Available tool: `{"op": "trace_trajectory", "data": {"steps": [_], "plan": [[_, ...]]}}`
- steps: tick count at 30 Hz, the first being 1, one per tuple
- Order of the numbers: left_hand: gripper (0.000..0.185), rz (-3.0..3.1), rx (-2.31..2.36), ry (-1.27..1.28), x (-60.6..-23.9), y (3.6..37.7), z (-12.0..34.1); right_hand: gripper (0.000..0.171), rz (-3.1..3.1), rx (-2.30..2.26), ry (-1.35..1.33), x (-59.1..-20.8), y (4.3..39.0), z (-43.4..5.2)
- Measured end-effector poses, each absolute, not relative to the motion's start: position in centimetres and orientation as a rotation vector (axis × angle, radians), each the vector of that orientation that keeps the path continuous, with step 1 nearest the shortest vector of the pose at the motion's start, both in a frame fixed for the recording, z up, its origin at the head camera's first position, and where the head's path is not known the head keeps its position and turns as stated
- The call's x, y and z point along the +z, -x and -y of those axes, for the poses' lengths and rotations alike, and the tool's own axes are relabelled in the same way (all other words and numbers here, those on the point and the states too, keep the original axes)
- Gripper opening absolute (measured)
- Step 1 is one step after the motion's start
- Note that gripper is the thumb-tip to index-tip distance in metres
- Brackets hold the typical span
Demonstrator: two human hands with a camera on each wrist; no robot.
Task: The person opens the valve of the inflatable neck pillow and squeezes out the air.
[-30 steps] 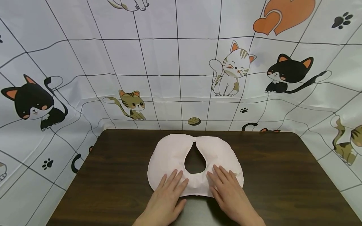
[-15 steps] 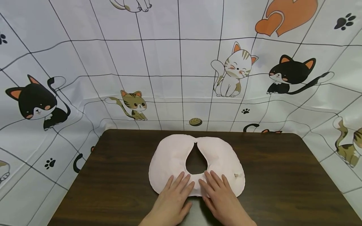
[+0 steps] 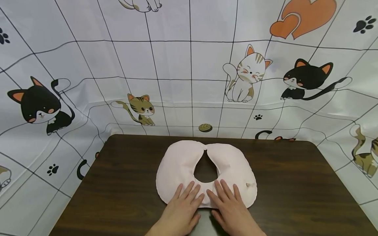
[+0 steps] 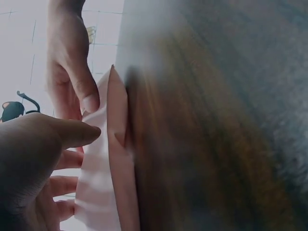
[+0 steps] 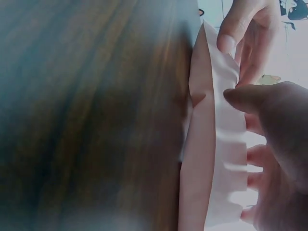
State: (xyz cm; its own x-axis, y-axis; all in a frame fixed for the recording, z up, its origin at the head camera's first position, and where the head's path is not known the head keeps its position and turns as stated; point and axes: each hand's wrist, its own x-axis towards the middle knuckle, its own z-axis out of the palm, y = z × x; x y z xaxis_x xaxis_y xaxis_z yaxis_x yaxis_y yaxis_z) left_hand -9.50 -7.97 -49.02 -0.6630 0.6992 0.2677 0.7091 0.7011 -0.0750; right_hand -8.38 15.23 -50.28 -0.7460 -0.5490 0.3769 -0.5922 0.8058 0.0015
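Note:
A pale pink U-shaped neck pillow lies flat on the dark wooden table, its two ends meeting at the far side around a teardrop hole. On its near edge, left of the middle, rests my left hand, fingers spread and fairly straight. My right hand lies likewise on the near edge, just right of the middle. In the left wrist view the pillow's seamed side faces the camera, with the left thumb over its upper surface. The right wrist view shows the right thumb close above the pillow.
The wooden table extends to both sides of the pillow. Behind and around it hangs a white sheet with grid lines and cartoon cats. A small beige mark sits on the pillow's right lobe.
My right hand has moved left along the pillow toward the middle, uncovering the beige mark. My left hand has shifted slightly right. The whole view has drifted a little.

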Motion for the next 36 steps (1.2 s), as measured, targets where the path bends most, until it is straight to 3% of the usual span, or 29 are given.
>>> {"op": "trace_trajectory", "data": {"steps": [15,24,36], "plan": [[0.055,2.797,-0.196,1.188,-46.3,13.1,8.6,0.047,2.703,0.331,-0.815,-46.8,11.8,-16.2],[0.054,2.830,-0.525,0.951,-45.4,18.6,9.5,0.047,2.734,0.342,-0.687,-46.5,16.1,-16.8],[0.054,2.904,-0.590,0.739,-45.1,25.1,10.1,0.048,2.816,0.510,-0.461,-47.1,21.2,-17.8]]}}
